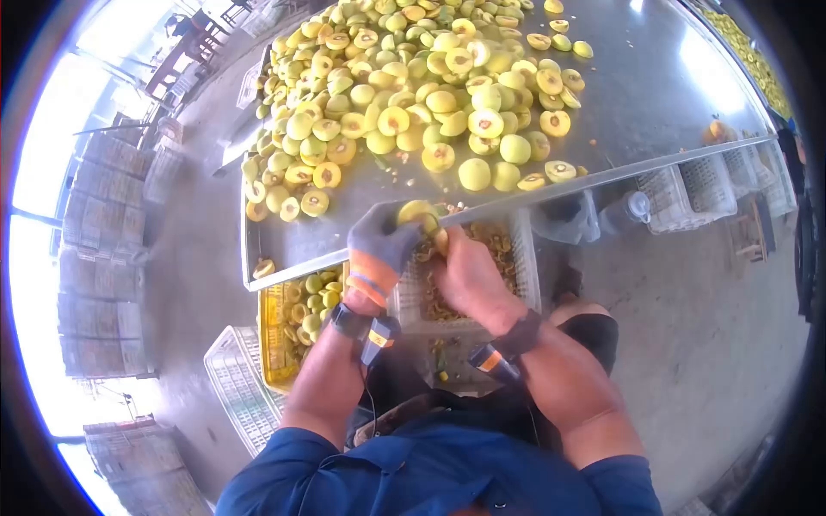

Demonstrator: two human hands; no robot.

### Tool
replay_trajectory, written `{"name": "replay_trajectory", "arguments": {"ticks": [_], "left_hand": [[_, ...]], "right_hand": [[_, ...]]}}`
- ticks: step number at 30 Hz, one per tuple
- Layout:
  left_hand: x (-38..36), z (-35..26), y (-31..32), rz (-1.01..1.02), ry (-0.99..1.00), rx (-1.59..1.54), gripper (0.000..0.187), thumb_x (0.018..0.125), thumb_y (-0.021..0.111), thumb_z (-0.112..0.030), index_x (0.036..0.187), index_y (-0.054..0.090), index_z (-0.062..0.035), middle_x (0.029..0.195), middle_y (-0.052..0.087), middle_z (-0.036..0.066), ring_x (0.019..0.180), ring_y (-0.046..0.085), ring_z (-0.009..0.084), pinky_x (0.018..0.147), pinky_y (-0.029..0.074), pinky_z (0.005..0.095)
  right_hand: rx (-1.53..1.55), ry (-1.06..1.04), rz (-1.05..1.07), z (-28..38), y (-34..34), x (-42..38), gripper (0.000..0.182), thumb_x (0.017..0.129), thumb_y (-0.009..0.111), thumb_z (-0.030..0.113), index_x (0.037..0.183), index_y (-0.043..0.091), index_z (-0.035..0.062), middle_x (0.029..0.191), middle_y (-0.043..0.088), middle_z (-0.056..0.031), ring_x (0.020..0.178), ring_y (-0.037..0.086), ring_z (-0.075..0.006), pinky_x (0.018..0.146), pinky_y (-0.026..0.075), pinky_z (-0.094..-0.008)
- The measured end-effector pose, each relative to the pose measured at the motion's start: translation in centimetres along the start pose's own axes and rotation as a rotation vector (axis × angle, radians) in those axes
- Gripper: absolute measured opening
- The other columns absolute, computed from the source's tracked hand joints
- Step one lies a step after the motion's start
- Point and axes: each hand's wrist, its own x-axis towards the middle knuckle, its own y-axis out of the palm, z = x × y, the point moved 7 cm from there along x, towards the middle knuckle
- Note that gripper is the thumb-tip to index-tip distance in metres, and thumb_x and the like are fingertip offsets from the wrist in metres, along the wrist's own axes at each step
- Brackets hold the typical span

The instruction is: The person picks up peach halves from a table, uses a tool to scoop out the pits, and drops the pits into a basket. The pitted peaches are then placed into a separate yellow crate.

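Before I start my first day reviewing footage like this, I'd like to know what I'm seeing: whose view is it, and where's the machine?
There is no robot here: a person is working with their own two hands. The single picture comes from a camera worn on their head, looking forward and down, so the arms enter from the bottom.

The left hand wears a grey and orange glove and holds a piece of fruit. The right hand is ungloved, its fingers close against that fruit; whether it also holds something is too hard to tell.

On the metal table lies a large pile of yellow-green fruit, many pieces cut open. Below the hands is a white crate containing brownish scraps; a yellow crate beside it holds more fruit.
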Motion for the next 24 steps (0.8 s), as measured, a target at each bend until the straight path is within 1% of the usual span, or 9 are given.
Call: {"name": "replay_trajectory", "arguments": {"ticks": [5, 8, 11, 14, 17, 20, 21, 23, 24], "left_hand": [[-0.3, 0.5, 1.0, 0.002, -0.060, -0.030, 0.029, 0.089, 0.078, -0.005, 0.117, 0.075, 0.0022, 0.102, 0.079, 0.011, 0.091, 0.072, 0.0145, 0.082, 0.057, 0.0302], [0.2, 1.7, 1.2, 0.040, -0.015, 0.030, 0.029, 0.091, 0.074, -0.006, 0.118, 0.074, 0.0036, 0.103, 0.079, 0.013, 0.092, 0.072, 0.0160, 0.082, 0.058, 0.0305], [-0.6, 0.0, 1.0, 0.171, -0.135, -0.203, 0.034, 0.093, 0.073, -0.008, 0.124, 0.069, 0.0054, 0.108, 0.077, 0.015, 0.095, 0.073, 0.0196, 0.083, 0.058, 0.0321], [-0.6, 3.1, 0.5, 0.140, 0.209, -0.075, 0.038, 0.095, 0.071, -0.010, 0.128, 0.065, 0.0059, 0.111, 0.075, 0.017, 0.100, 0.073, 0.0243, 0.086, 0.058, 0.0354], [-1.5, 2.4, 0.3, 0.023, 0.381, 0.489, 0.045, 0.098, 0.073, -0.012, 0.137, 0.058, 0.0057, 0.120, 0.073, 0.014, 0.108, 0.071, 0.0226, 0.090, 0.059, 0.0341], [-1.5, 1.3, 0.0, -0.118, 0.392, 0.580, 0.043, 0.094, 0.073, -0.012, 0.131, 0.061, 0.0054, 0.112, 0.074, 0.018, 0.101, 0.073, 0.0341, 0.088, 0.059, 0.0395], [-1.5, 1.0, 0.1, -0.167, 0.398, 0.610, 0.042, 0.093, 0.073, -0.012, 0.129, 0.062, 0.0053, 0.109, 0.075, 0.019, 0.099, 0.073, 0.0380, 0.088, 0.058, 0.0413], [-1.9, 0.9, 0.0, -0.252, 0.331, 0.366, 0.037, 0.090, 0.071, -0.011, 0.124, 0.065, 0.0039, 0.104, 0.074, 0.022, 0.095, 0.072, 0.0420, 0.084, 0.058, 0.0441], [-2.5, -0.8, 0.1, -0.254, 0.404, 0.502, 0.036, 0.091, 0.070, -0.010, 0.123, 0.065, 0.0038, 0.104, 0.074, 0.021, 0.094, 0.072, 0.0419, 0.084, 0.058, 0.0441]], "right_hand": [[-0.007, 0.036, 0.042, -0.2, -0.7, -0.2, 0.031, 0.094, 0.066, 0.012, 0.118, 0.059, -0.0057, 0.097, 0.069, -0.0356, 0.099, 0.064, -0.0555, 0.084, 0.052, -0.0564], [0.013, -0.093, 0.037, -1.2, -0.1, 0.3, 0.029, 0.094, 0.067, 0.014, 0.115, 0.060, -0.0057, 0.090, 0.072, -0.0302, 0.090, 0.070, -0.0495, 0.080, 0.053, -0.0535], [0.423, -0.206, 0.237, -0.4, 1.3, 0.2, 0.024, 0.096, 0.062, 0.014, 0.113, 0.064, -0.0031, 0.090, 0.071, -0.0297, 0.085, 0.068, -0.0505, 0.075, 0.053, -0.0529], [0.288, -0.044, 0.352, -0.8, 1.5, 0.0, 0.024, 0.096, 0.061, 0.015, 0.109, 0.067, -0.0039, 0.092, 0.074, -0.0253, 0.087, 0.069, -0.0458, 0.078, 0.052, -0.0481], [0.508, 0.230, 0.565, -0.6, 3.0, -1.2, 0.022, 0.099, 0.061, 0.011, 0.113, 0.068, -0.0051, 0.094, 0.073, -0.0124, 0.086, 0.067, -0.0208, 0.081, 0.053, -0.0384], [0.319, -0.216, 0.252, -1.0, 3.9, -0.4, 0.019, 0.099, 0.060, 0.012, 0.110, 0.067, -0.0034, 0.084, 0.068, -0.0106, 0.071, 0.063, -0.0181, 0.067, 0.052, -0.0374], [0.347, -0.232, 0.271, -0.8, 4.0, -0.4, 0.017, 0.100, 0.060, 0.012, 0.108, 0.066, -0.0021, 0.081, 0.065, -0.0087, 0.067, 0.060, -0.0167, 0.062, 0.049, -0.0368], [0.411, -0.259, 0.303, -0.6, 4.2, -0.6, 0.014, 0.101, 0.059, 0.013, 0.104, 0.064, 0.0005, 0.075, 0.059, -0.0050, 0.058, 0.054, -0.0139, 0.052, 0.044, -0.0355], [0.544, -0.055, 0.443, -0.9, 4.4, -0.8, 0.012, 0.101, 0.059, 0.013, 0.102, 0.063, 0.0022, 0.074, 0.057, -0.0035, 0.057, 0.052, -0.0129, 0.051, 0.042, -0.0345]]}}
